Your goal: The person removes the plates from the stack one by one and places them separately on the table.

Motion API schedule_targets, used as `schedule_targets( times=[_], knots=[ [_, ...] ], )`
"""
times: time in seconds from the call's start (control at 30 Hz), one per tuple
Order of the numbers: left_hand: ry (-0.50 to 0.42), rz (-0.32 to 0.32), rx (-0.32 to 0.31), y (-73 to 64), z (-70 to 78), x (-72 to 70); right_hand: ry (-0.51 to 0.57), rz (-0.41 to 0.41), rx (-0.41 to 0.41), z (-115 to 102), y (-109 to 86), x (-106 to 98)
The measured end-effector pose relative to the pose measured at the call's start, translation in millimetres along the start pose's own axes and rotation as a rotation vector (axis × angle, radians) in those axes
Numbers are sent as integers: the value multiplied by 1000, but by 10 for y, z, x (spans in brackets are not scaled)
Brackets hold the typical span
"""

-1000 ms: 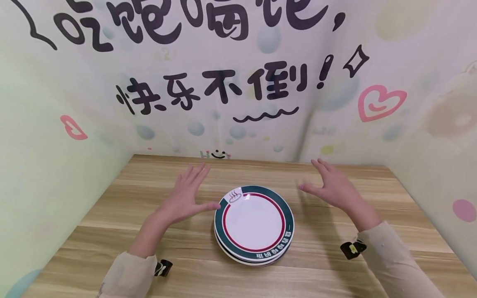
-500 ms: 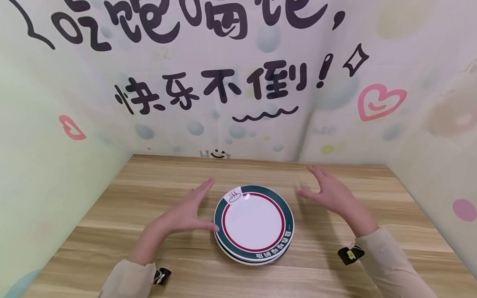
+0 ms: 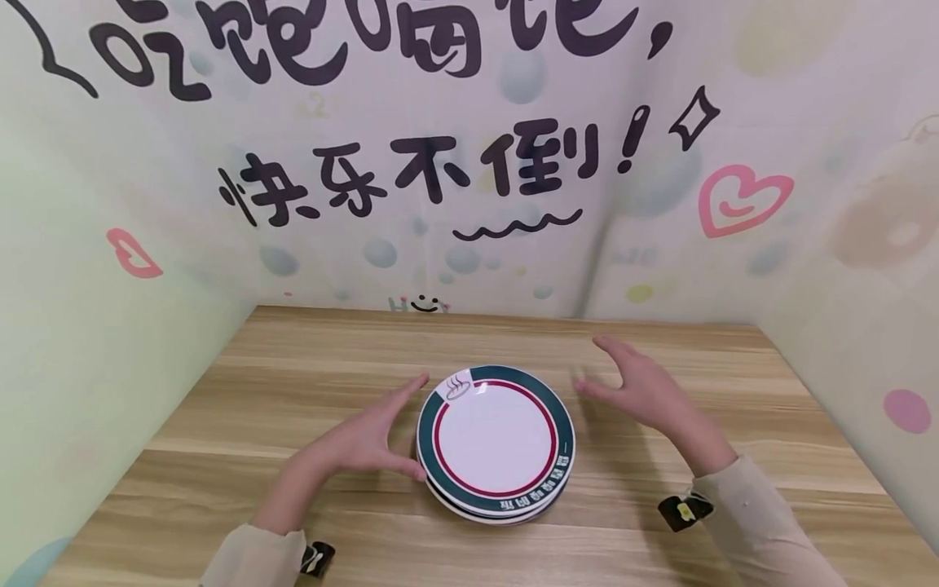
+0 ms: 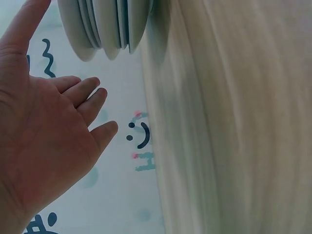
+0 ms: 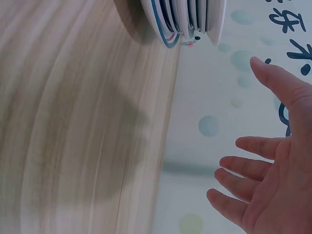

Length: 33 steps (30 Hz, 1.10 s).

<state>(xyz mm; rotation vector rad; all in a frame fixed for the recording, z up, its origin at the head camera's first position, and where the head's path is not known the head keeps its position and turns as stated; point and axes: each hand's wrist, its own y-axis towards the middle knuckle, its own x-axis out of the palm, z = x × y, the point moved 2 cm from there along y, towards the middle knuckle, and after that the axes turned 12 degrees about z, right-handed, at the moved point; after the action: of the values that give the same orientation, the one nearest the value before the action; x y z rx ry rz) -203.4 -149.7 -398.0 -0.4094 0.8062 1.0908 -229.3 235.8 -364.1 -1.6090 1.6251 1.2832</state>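
Observation:
A stack of several plates [image 3: 496, 439] sits on the wooden table, the top one white with a green rim and a red ring. Its layered edges [image 4: 105, 24] show in the left wrist view, and the same stack [image 5: 187, 17] appears at the top of the right wrist view. My left hand [image 3: 363, 436] is at the stack's left side, thumb tip right at the rim and fingers extended. To the right, my right hand [image 3: 645, 387] hovers apart from the plates, thumb and fingers spread and holding nothing.
The wooden table [image 3: 242, 391] meets a printed backdrop [image 3: 411, 261] with large black lettering along its far edge. Pale side walls [image 3: 81, 350] stand left and right. Each wrist wears a small black device, such as the right one [image 3: 684, 512].
My left hand has come down and closer to the stack, its thumb sliding toward the near left rim. The right hand has shifted slightly left and nearer. The plates stay put.

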Motion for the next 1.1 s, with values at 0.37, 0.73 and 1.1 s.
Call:
schedule_targets(
  times=[0.37, 0.73, 1.1],
  knots=[
    [-72, -44, -44, -12, -34, 99, 104, -48, 25, -82, -65, 106],
    [-88, -47, -58, -22, -31, 123, 168, -133, 54, -133, -102, 234],
    [-86, -34, -47, -16, -27, 141, 258, -167, -2, -198, -112, 270]
  ],
)
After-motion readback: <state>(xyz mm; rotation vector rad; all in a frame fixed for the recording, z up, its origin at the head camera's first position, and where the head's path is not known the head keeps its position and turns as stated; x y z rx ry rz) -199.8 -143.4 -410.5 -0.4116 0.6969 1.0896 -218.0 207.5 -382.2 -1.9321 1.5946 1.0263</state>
